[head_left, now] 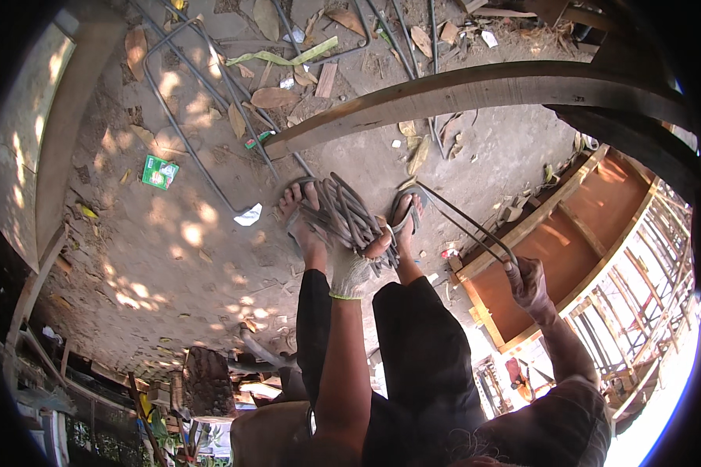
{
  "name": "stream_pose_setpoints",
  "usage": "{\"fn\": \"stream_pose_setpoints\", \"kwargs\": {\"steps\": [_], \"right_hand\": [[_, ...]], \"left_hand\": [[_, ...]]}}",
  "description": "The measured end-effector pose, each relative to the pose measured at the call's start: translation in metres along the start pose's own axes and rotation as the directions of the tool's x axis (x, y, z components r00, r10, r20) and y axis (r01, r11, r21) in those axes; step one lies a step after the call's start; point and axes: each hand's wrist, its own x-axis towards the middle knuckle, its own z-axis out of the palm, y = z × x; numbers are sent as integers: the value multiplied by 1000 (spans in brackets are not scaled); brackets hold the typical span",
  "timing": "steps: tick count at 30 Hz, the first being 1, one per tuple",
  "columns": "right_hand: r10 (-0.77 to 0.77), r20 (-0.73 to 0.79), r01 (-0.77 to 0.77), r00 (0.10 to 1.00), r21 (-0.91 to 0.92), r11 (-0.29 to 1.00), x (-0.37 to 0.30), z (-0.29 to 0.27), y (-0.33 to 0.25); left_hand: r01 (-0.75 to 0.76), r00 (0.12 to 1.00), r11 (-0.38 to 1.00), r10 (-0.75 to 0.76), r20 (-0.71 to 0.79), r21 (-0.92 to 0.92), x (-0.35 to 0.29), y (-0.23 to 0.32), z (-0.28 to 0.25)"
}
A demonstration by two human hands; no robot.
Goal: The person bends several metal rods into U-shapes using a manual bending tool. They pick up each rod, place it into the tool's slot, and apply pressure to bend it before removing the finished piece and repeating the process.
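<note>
My left hand (350, 268), in a white work glove, grips a bundle of bent grey steel rods (341, 214) that rests over my sandalled feet on the dirt. My right hand (528, 282), bare and dusty, is closed on the corner of a single bent steel rod (467, 222). This rod runs as two thin bars from the hand toward my right foot (406, 214). My left foot (302, 210) lies partly under the bundle. My dark trouser legs fill the space between my arms.
A long wooden plank (459, 89) spans the ground beyond my feet. Long bent rods (202, 93) lie on the dirt at upper left, near a green packet (160, 171) and dry leaves. A reddish wooden panel (576, 249) and a rod cage (639, 288) lie at right.
</note>
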Motion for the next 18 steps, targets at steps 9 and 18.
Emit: {"fn": "stream_pose_setpoints", "kwargs": {"steps": [9, 18], "right_hand": [[21, -453, -41, 891, -34, 999, 17, -45, 17], [-98, -428, 427, 898, 904, -39, 180, -16, -7]], "left_hand": [[-56, 998, 980, 47, 50, 193, -1, 11, -2], [-375, 922, 897, 334, -196, -235, 12, 42, -13]]}}
